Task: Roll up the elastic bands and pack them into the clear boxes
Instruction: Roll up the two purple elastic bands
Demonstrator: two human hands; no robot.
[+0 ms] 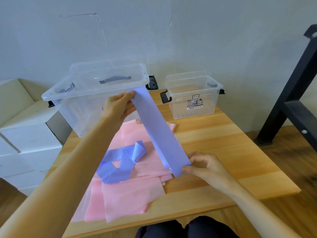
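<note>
Left hand (pixel 118 107) pinches the purple band's (pixel 159 133) far end, right hand (pixel 204 166) its near end, strip taut between. Rolling should start at the right pinch, edges kept aligned.

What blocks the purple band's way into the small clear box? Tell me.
Nothing visible does. The small clear box stands open, lidless, at the table's far right; the purple band, stretched between the left hand and right hand, has bare table between.

Purple band (pixel 159 131), pink bands (pixel 130 194), clear boxes (pixel 193 98).
</note>
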